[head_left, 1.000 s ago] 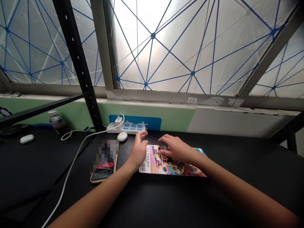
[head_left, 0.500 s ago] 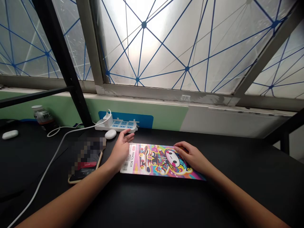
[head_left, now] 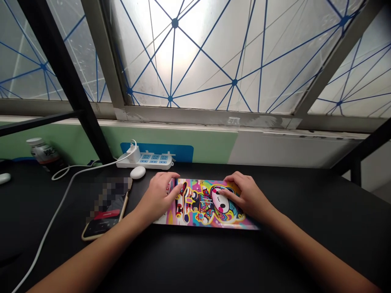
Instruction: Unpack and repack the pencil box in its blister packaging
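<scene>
A brightly printed pencil box (head_left: 200, 207) lies lengthwise on the black desk, its cartoon figure with a skateboard facing up. My left hand (head_left: 160, 196) covers most of the white label end, thumb on the top face and fingers curled over the far edge. At the other end, my right hand (head_left: 251, 197) grips the far right corner, its thumb resting across the printed face. Both palms hide parts of the box's ends. Just left of my left hand lie a phone (head_left: 105, 226) and a small white rounded case (head_left: 137, 172).
A white power strip (head_left: 155, 161) with a plugged-in charger stands against the wall. Its white cable (head_left: 65, 197) runs down the left of the desk (head_left: 195, 264). A bottle (head_left: 45, 152) stands back left, near a black metal post (head_left: 73, 93). Windows rise behind.
My left hand has turned from resting open beside the label end to closing over it, covering most of the label. My right thumb now lies across the box. The view has shifted slightly.
</scene>
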{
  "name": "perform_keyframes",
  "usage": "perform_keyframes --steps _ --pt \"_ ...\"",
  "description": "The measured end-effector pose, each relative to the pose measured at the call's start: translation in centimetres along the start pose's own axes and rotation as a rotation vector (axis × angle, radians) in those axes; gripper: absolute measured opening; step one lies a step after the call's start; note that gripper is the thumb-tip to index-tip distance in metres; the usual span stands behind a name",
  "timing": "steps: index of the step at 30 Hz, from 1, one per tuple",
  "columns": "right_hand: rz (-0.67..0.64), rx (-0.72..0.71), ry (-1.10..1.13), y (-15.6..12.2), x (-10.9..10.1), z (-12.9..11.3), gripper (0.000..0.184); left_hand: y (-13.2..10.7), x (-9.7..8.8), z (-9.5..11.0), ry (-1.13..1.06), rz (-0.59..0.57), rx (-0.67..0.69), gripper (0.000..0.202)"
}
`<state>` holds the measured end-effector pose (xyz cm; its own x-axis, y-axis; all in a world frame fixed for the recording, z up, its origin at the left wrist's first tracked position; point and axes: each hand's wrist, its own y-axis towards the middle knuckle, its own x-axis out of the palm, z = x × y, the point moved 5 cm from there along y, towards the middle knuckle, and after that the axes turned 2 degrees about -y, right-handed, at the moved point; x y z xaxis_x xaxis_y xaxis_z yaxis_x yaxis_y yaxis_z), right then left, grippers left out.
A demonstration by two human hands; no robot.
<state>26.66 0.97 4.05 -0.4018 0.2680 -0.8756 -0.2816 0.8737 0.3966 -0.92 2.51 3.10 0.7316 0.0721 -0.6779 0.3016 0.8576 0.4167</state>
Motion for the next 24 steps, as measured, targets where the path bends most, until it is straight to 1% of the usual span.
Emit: perform_keyframes --steps 3,6,8,10,11,14,16,17,19,21,24 --pt "0.134 -0.069 -0.053 -0.1 -0.9 -0.5 0.032 -0.1 -1.0 1.5 0.204 0.077 0.185 0.024" --pt "0.255 -0.134 -0.064 -0.6 -2.2 -1.5 0.030 -0.3 -2.3 3.0 0.324 0.149 0.290 0.018" --pt "0.298 -0.158 -0.060 -1.2 -2.9 -2.4 0.026 -0.6 -3.0 3.9 0.377 0.157 0.349 0.015" --pt "0.304 -0.173 -0.055 -1.7 -3.3 -3.2 0.021 -1.1 -3.2 4.9 0.407 0.127 0.417 0.009" --pt "0.292 -0.177 -0.055 -1.9 -3.3 -3.5 0.019 -1.4 -3.0 5.3 0.417 0.098 0.453 0.007" --pt "0.217 -0.194 -0.069 -2.2 -2.3 -4.3 0.017 -2.3 -1.5 6.1 0.432 -0.012 0.526 0.013" --pt "0.142 -0.242 -0.093 -2.2 -1.0 -5.0 0.012 -2.7 -0.2 6.4 0.426 -0.092 0.527 0.015" --pt "0.103 -0.276 -0.109 -2.2 -0.1 -5.4 0.013 -2.8 0.3 6.5 0.418 -0.130 0.515 0.014" --pt "0.029 -0.342 -0.138 -2.4 1.4 -6.3 0.022 -2.8 0.9 6.4 0.397 -0.194 0.479 0.015" --pt "-0.021 -0.375 -0.147 -2.6 2.4 -7.0 0.031 -2.5 0.9 6.0 0.368 -0.210 0.438 0.021" --pt "-0.083 -0.405 -0.095 -2.9 2.8 -7.6 0.044 -2.0 0.4 4.7 0.348 -0.169 0.368 0.043"
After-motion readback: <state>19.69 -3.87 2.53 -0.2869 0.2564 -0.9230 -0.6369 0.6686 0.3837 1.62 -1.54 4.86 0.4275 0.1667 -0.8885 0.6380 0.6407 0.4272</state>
